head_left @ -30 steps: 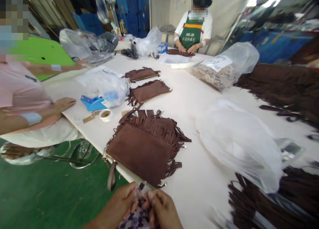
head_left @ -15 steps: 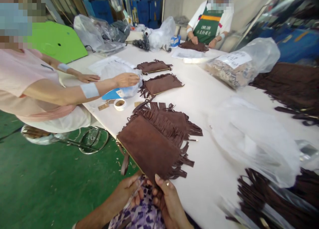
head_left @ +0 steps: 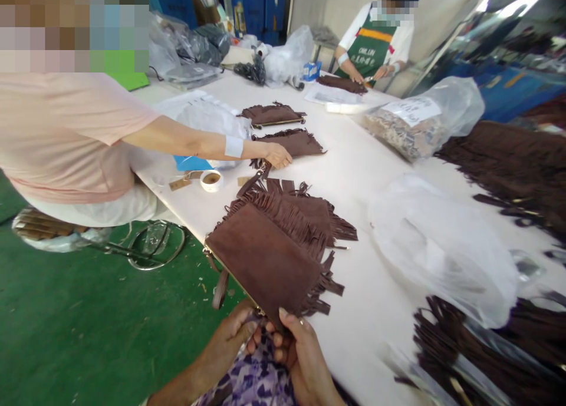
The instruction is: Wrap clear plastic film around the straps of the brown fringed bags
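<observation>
Where co-worker's hand (head_left: 276, 155) reaches: fringed bags (head_left: 283, 144).

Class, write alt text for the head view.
Left hand and right hand meet at the near corner of a brown fringed bag on a white table; a co-worker's hand touches another bag.

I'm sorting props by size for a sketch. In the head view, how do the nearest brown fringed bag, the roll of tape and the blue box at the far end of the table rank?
1. Nearest brown fringed bag, clearly largest.
2. and 3. Roll of tape and blue box look alike; the box is farther away, so ranking them is unsure.
</observation>
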`<state>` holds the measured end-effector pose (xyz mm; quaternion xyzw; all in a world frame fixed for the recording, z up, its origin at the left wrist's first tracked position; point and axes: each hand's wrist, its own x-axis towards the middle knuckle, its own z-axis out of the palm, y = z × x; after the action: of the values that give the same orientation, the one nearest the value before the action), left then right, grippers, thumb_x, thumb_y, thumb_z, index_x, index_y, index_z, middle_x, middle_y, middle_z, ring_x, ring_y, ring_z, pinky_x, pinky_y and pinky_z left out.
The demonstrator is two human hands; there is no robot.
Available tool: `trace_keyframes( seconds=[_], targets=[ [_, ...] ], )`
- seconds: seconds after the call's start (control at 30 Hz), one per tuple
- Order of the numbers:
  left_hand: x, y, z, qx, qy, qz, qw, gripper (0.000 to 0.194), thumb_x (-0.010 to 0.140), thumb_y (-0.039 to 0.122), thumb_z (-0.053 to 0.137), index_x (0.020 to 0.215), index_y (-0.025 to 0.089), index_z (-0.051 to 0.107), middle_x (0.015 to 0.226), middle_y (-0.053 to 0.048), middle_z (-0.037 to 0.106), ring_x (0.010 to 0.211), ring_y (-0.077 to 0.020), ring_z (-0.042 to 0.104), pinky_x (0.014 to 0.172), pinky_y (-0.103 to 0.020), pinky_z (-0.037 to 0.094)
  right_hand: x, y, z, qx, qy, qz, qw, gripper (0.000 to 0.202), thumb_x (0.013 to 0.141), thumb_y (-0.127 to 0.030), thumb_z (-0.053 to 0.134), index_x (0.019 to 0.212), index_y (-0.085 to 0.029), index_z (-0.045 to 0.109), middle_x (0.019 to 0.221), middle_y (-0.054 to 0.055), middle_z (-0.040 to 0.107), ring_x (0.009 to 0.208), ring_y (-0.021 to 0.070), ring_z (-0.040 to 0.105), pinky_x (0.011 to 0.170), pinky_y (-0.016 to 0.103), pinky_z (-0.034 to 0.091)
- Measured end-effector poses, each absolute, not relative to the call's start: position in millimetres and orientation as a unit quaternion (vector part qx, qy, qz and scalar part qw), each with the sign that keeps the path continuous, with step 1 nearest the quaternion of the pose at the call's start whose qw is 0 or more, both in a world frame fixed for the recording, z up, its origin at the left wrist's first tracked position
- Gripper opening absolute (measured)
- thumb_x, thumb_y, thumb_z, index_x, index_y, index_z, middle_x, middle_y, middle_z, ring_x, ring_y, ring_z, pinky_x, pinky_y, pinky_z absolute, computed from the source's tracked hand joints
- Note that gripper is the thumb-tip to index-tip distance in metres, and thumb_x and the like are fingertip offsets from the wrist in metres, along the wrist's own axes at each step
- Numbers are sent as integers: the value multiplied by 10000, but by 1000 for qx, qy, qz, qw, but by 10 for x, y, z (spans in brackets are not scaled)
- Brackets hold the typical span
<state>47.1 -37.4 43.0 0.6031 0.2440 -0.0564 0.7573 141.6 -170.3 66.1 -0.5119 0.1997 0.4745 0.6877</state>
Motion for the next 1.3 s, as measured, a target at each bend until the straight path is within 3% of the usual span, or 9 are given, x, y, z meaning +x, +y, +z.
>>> trace_keyframes(
  seconds=[0.2, 0.43, 0.6, 0.8, 1.03, 1.23, 1.3],
  targets=[
    [524, -346, 491, 667, 210, -59, 712, 357, 953, 432, 437, 1216, 219, 548, 826, -35, 596, 658, -170, 543, 615, -270, 457, 1437, -1725, 715, -510, 183, 469, 697, 363, 777, -477, 686, 810, -125, 604, 714, 50, 638, 497, 68, 455, 410, 169, 352],
    [634, -281, 558, 668, 194, -68, 715, 309, 947, 449, 427, 1006, 190, 585, 869, -52, 567, 709, -184, 543, 608, -269, 471, 1440, -1715, 691, -537, 195, 467, 675, 356, 778, -475, 669, 789, -125, 607, 675, 47, 634, 457, 70, 438, 399, 184, 347],
    [628, -259, 559, 671, 178, -76, 716, 295, 948, 436, 443, 1092, 214, 573, 925, -52, 577, 735, -181, 552, 622, -267, 469, 1450, -1695, 636, -561, 198, 460, 659, 361, 778, -482, 666, 811, -127, 604, 689, 45, 638, 476, 78, 455, 407, 184, 354],
    [606, -323, 401, 616, 203, -52, 759, 318, 933, 463, 468, 804, 191, 569, 863, -43, 591, 626, -142, 534, 589, -262, 431, 1426, -1719, 557, -631, 140, 430, 630, 402, 793, -537, 634, 797, -136, 599, 663, 42, 635, 483, 104, 486, 410, 202, 360],
    [666, -451, 341, 514, 269, -97, 809, 417, 864, 587, 522, 807, 176, 559, 680, -20, 600, 571, -152, 539, 566, -270, 422, 1439, -1712, 504, -703, 69, 409, 578, 509, 819, -631, 547, 659, -147, 572, 494, 29, 568, 417, 119, 476, 408, 225, 358],
    [677, -497, 361, 452, 326, -91, 825, 465, 780, 624, 620, 846, 164, 634, 741, -38, 644, 673, -185, 594, 638, -286, 456, 1330, -1905, 487, -686, 94, 413, 592, 535, 748, -689, 606, 854, -166, 577, 538, -5, 594, 392, 106, 466, 370, 206, 367],
    [680, -514, 385, 434, 345, -76, 829, 460, 766, 617, 644, 842, 163, 650, 738, -40, 647, 701, -194, 603, 668, -294, 466, 1254, -1970, 457, -667, 113, 444, 587, 567, 693, -704, 651, 837, -160, 581, 564, 1, 614, 358, 81, 438, 344, 190, 341]
  ],
)
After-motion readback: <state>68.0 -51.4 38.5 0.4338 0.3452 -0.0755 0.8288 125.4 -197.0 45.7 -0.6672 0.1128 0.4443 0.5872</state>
